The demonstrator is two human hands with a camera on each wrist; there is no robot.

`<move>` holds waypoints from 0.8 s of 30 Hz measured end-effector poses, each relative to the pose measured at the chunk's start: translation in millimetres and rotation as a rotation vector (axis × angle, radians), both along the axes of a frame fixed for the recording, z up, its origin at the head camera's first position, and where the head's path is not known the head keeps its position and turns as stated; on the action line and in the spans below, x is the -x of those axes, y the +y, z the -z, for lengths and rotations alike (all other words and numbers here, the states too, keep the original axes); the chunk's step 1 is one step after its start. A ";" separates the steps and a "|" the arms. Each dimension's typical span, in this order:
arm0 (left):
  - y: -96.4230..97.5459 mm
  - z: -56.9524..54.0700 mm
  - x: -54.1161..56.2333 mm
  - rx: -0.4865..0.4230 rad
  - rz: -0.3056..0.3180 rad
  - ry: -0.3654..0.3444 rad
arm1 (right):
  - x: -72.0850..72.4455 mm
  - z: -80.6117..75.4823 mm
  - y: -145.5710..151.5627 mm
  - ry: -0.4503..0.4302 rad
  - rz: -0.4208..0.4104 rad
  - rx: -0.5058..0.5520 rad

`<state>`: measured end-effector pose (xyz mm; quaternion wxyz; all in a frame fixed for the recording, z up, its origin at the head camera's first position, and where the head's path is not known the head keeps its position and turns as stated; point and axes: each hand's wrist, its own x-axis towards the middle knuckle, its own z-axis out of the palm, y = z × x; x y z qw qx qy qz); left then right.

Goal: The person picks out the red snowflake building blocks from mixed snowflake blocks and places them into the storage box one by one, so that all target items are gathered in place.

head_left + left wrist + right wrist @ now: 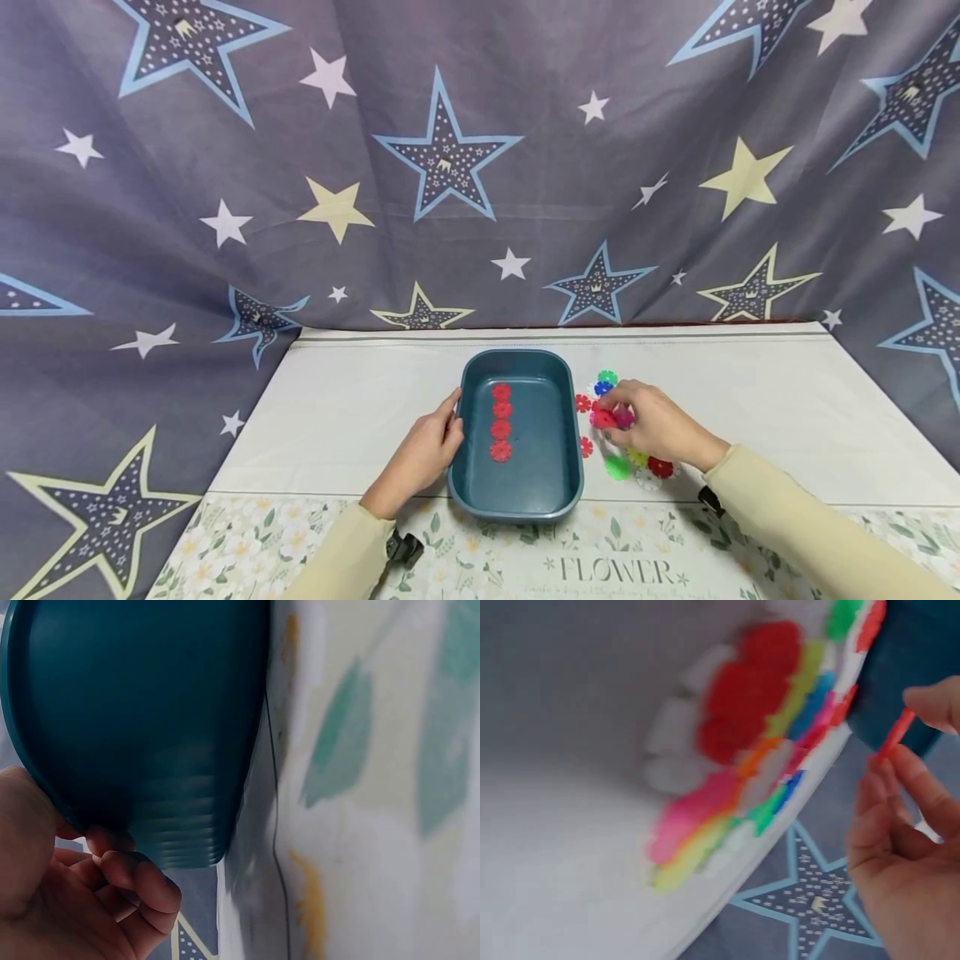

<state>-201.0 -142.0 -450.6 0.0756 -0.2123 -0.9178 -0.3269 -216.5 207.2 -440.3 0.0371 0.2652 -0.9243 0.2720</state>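
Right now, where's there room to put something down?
On the table between the left hand and left curtain; also inside the tray, right of its red row. Crowded: right of the tray, pieces around the right hand.

One tray (543, 475), four red discs (501, 429) inside, one red disc (604, 419) held; mixed discs (618, 467) outside overlap, count unclear

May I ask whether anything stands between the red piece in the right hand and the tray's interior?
Yes, the right rim of the open-topped tray; loose red pieces lie on the table beside it.
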 end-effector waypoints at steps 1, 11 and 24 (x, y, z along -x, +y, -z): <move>0.0 0.2 0.0 -0.001 0.000 -0.001 | -1.0 -2.5 -0.9 0.037 -0.024 0.010; -0.8 0.6 0.1 -0.010 0.003 -0.002 | -19.7 -24.8 -27.4 0.207 -0.323 0.200; -1.0 -1.7 -0.4 -0.011 0.010 -0.003 | -33.3 -26.6 -50.9 0.201 -0.420 0.182</move>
